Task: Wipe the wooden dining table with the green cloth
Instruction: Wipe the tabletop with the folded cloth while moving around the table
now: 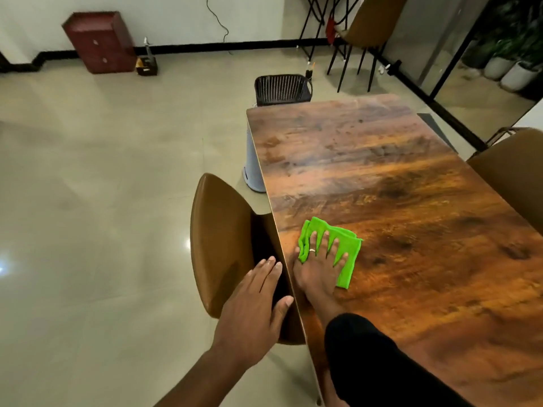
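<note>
From the head camera, the right hand [318,268] lies flat on the bright green folded cloth [343,251], its fingers [326,242] spread wide and pressing the cloth onto the glossy brown wood-grain tabletop [411,201] near its left edge; nothing is gripped, only held down under the palm. A ring shows on one finger, and a black sleeve [370,356] covers the forearm behind. The left hand [255,304] is open with fingers straight, holding nothing, just left of the tabletop edge and over the brown leather curved chair [217,236]. Beyond the fingers, past the far end, stands a dark slatted basket [282,89].
</note>
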